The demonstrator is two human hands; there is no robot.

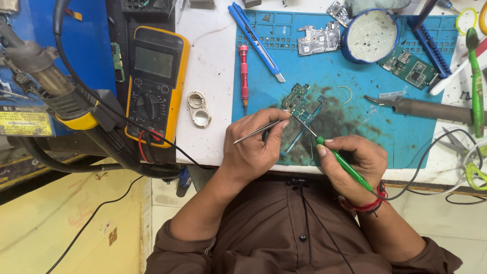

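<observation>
On the blue mat, the small circuit board lies just beyond both hands: left hand pinching tweezers, right hand pinching the green soldering iron, tip angled up-left onto it.

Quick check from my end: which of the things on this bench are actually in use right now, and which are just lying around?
In use:
left hand holding tweezers
right hand holding green soldering iron
small green circuit board under both tips
blue mat

Lying about:
yellow multimeter
red screwdriver
blue utility knife
round blue tin
two other boards
hot-air gun
</observation>
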